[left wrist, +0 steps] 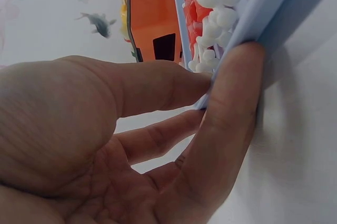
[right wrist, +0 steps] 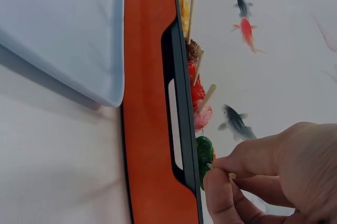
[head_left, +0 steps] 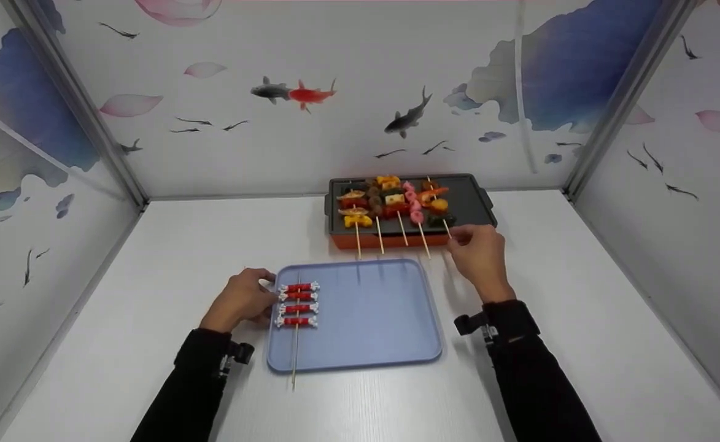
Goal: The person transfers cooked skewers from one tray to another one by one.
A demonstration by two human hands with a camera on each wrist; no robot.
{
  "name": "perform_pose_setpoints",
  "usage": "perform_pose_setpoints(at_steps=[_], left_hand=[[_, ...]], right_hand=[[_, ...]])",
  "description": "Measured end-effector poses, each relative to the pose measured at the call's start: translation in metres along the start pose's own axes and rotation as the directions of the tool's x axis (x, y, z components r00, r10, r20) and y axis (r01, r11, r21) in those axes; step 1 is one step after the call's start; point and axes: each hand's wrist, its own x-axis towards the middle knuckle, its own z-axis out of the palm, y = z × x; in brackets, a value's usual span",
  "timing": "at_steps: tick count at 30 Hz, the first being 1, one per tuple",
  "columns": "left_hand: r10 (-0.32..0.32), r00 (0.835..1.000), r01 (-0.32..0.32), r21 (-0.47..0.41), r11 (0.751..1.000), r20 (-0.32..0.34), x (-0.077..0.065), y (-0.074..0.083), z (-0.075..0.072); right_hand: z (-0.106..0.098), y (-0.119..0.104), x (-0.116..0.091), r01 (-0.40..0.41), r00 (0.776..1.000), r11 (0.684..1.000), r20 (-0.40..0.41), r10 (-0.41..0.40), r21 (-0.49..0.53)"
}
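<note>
My left hand (head_left: 246,299) pinches the left rim of a light blue tray (head_left: 366,319), thumb on the inner side and a finger outside, as the left wrist view shows. On the tray's left side lies a skewer of red pieces with white knobbed ends (head_left: 298,309), its stick reaching past the front rim. My right hand (head_left: 479,255) pinches the stick end of a vegetable skewer (head_left: 438,205) between thumb and finger. This skewer, with a dark green piece (right wrist: 204,155) nearest the hand, is at the right of the row on the grill (head_left: 470,199).
Several other skewers lie side by side on the grill, including one with pink pieces (head_left: 414,202) and one with yellow ends (head_left: 358,220). Their sticks overhang the grill's orange front (right wrist: 147,103). Printed panels (head_left: 335,141) enclose the white table (head_left: 212,233) at back and sides.
</note>
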Motion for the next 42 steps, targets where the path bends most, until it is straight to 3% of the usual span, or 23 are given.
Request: perform_pose_setpoints(at_steps=[6, 12, 21, 33, 42], left_hand=[[0.0, 1.0, 0.0, -0.007, 1.0, 0.003, 0.0, 0.001, 0.0], [0.008, 1.0, -0.008, -0.01, 1.0, 0.005, -0.001, 0.001, -0.001], [0.028, 1.0, -0.028, 0.012, 1.0, -0.005, -0.001, -0.002, -0.001], [0.033, 0.999, -0.033, 0.014, 0.999, -0.007, -0.001, -0.001, -0.001], [0.025, 1.0, -0.025, 0.016, 1.0, -0.009, -0.002, -0.001, -0.001]], right_hand=[[-0.008, -0.004, 0.001, -0.011, 1.0, 1.0, 0.011, 0.011, -0.009], [-0.017, -0.009, 0.0, -0.059, 0.995, 0.998, 0.083, 0.061, -0.016], [-0.023, -0.009, 0.001, -0.16, 0.955, 0.987, 0.252, 0.16, -0.021], [-0.018, -0.002, 0.002, -0.18, 0.953, 0.982, 0.256, 0.161, 0.053], [-0.017, 0.001, 0.003, -0.274, 0.929, 0.954, 0.291, 0.229, 0.125]])
